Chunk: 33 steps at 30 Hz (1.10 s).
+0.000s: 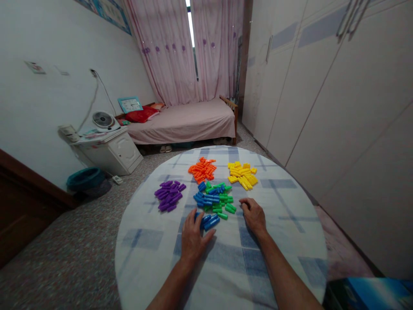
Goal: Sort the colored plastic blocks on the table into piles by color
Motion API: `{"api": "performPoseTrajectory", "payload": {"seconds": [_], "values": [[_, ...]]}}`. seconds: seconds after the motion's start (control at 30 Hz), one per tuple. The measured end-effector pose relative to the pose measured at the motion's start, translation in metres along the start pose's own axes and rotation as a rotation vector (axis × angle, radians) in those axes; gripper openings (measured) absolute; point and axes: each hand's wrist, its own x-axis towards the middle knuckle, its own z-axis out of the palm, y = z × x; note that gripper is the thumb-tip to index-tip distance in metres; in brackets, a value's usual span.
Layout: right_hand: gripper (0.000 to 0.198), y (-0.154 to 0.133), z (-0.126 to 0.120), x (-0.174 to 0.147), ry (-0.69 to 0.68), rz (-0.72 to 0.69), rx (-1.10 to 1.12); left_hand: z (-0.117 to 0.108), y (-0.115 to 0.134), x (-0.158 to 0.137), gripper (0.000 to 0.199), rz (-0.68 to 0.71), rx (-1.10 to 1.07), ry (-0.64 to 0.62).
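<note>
My left hand point(192, 237) lies at the near edge of the piles, its thumb and fingers apart. Its fingertips reach beside a few blue plastic pieces point(211, 222), short and rod-like, and seem to touch them. To the right of the mixed pile, my right hand point(254, 218) rests on the cloth with its fingers curled in and nothing visible in them. Between the hands and just beyond, blue pieces point(206, 199) lie mixed among green pieces point(230, 208). Separate heaps hold purple pieces point(169, 196), orange pieces point(202, 170) and yellow pieces point(242, 174).
The round table point(142, 262) has a checked white and blue cloth. Beyond it stands a bed point(190, 120). A white cabinet point(119, 150) with a fan point(103, 119) and a teal bin point(85, 177) are at left. Wardrobe doors point(322, 107) line the right.
</note>
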Motion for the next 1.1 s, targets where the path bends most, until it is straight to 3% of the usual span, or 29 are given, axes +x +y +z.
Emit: {"api": "performPoseTrajectory", "payload": {"seconds": [0.13,0.33,0.53,0.67,0.83,0.97,1.1], "values": [[0.027,-0.001,-0.001,-0.001,-0.006,0.003,0.01,0.007,0.009,0.002,0.055,0.003,0.035,-0.012],[0.027,0.0,-0.001,-0.001,-0.015,0.005,0.02,0.005,0.018,0.016,0.03,0.048,0.035,-0.02],[0.026,0.001,0.0,-0.001,-0.013,0.011,0.02,-0.008,0.007,0.016,0.019,0.147,-0.032,-0.138],[0.026,0.001,0.0,-0.001,-0.014,0.02,0.017,-0.018,-0.001,0.019,0.019,0.188,-0.123,-0.089],[0.026,0.0,0.0,-0.001,-0.008,0.009,0.018,-0.03,0.015,0.062,0.028,0.225,-0.153,0.083],[0.027,-0.001,-0.001,-0.001,-0.012,0.008,0.032,-0.021,0.031,0.11,0.027,0.212,-0.052,0.04],[0.028,0.0,-0.002,-0.001,-0.02,0.004,0.047,0.002,0.033,0.137,0.031,0.194,0.036,-0.016]]}}
